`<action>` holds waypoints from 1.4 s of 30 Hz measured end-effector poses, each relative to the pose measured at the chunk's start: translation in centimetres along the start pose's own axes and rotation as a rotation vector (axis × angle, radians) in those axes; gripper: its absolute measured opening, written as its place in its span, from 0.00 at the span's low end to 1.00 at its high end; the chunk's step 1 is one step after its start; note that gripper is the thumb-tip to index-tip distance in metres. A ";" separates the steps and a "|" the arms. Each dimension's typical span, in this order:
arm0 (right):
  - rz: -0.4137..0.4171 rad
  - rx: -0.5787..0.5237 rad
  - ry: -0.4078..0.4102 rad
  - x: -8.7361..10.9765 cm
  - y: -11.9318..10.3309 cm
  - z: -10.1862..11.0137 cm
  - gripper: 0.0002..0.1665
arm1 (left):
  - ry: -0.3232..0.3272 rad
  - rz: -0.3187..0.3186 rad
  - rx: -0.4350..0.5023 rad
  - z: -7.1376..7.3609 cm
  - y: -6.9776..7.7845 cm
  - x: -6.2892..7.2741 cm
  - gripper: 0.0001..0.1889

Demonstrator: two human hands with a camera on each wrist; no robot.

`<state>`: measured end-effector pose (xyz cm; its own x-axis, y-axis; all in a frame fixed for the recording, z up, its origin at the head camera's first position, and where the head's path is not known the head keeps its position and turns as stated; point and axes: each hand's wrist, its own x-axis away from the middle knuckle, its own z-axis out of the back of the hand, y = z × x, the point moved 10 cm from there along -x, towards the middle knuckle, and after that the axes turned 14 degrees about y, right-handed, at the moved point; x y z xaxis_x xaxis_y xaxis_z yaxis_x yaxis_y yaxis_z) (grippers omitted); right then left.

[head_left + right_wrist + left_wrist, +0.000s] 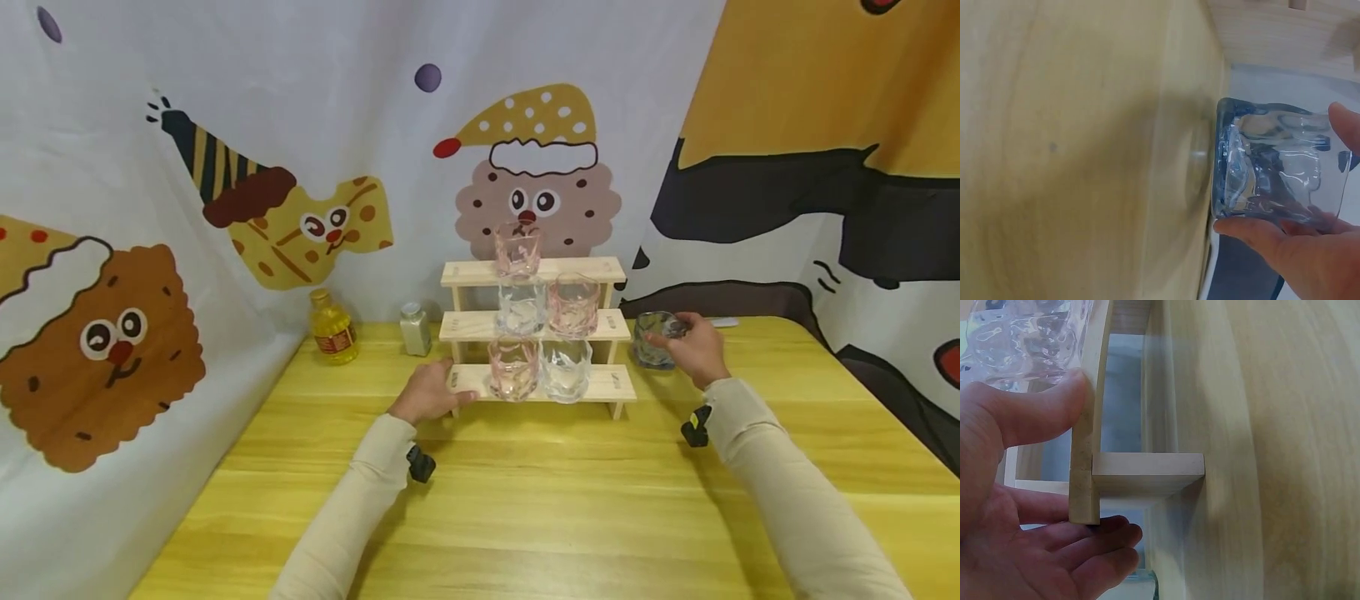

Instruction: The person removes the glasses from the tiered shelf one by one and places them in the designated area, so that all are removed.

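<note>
A three-tier wooden display stand (465,382) stands on the table with several wavy glass tumblers on it. One pink tumbler (517,252) is on the top tier. A clear tumbler (522,308) and a pink one (573,307) share the middle tier, as do a pink (513,371) and a clear one (567,372) below. My left hand (429,393) grips the bottom tier's left end, thumb on top and fingers under the board. To the right of the stand, my right hand (696,348) holds a bluish-grey tumbler (1272,165) between thumb and fingers, its base close to the tabletop.
Left of the stand, a bottle of yellow liquid (334,329) and a small square glass jar (415,329) stand near the back edge. A thin white object (723,322) lies behind my right hand. Behind the wooden table (570,517) hangs a cartoon-printed cloth (330,100).
</note>
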<state>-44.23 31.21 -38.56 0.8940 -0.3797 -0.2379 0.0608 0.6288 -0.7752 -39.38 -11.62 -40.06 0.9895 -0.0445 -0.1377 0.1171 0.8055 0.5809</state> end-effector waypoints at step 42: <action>0.091 0.075 -0.177 0.7 -5.1 1.7 0.60 | 0.041 -0.044 -0.040 0.1 0.5 0.0 0.42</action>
<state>-43.20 28.85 -33.76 0.9609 -0.1980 -0.1934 0.0030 0.7062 -0.7080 -39.32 -11.26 -39.70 0.9791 -0.0567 -0.1951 0.1558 0.8261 0.5416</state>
